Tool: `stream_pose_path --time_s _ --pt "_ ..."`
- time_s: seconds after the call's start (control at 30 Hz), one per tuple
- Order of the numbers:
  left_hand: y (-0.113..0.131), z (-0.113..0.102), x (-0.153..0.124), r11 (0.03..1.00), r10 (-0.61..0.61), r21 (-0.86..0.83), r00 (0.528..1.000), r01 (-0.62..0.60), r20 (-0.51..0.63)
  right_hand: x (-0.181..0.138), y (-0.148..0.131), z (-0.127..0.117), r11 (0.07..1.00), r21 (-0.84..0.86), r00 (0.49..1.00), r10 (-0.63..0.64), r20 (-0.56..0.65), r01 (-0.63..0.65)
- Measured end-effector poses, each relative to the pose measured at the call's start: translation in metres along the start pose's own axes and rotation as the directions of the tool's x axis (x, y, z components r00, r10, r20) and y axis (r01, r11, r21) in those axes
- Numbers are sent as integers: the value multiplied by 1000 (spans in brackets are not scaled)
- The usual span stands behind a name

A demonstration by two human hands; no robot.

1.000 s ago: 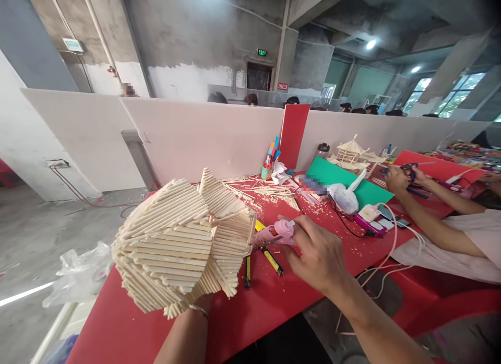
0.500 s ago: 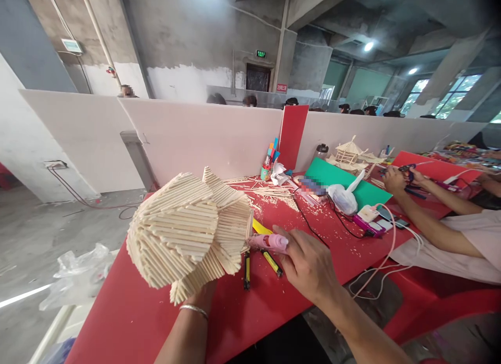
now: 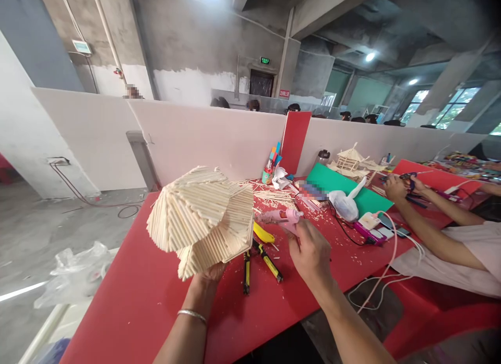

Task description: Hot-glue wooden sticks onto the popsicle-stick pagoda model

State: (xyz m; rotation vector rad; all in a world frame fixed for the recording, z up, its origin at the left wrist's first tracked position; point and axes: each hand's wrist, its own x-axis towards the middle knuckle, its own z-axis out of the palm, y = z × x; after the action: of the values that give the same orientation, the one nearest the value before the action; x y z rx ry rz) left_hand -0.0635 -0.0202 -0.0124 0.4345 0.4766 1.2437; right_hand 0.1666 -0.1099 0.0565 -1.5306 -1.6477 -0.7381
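Near the front edge of the red table, the fingers of the right hand are curled tight round the handle of a pink glue gun, whose nozzle points left and ends just beside the stick model — whether it touches I cannot tell. To the left, the left hand props that model up from beneath, fingertips pressed to its underside and mostly hidden by the sticks. The model is raised off the table, left of centre: several fanned panels of pale sticks are already joined into a domed shell, so the build looks well advanced — though its lower rim is ragged and its far side is out of sight. Below it lie yellow-handled cutters; farther off, loose sticks are scattered, and at the right a co-worker's hand holds scissors
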Motion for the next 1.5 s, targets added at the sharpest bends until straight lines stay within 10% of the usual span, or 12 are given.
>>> stream_pose_path --time_s 0.43,0.77,1.5 --pt "-6 24 6 975 16 -218 998 -29 -63 -18 -9 3 985 -24 985 171 -9 -171" --pt "-8 35 3 975 64 -212 997 -70 -35 -22 -54 9 999 -33 995 42 86 -39" --pt "-13 30 5 975 19 -219 1000 -19 -3 -17 -56 7 998 -58 997 -16 78 21"
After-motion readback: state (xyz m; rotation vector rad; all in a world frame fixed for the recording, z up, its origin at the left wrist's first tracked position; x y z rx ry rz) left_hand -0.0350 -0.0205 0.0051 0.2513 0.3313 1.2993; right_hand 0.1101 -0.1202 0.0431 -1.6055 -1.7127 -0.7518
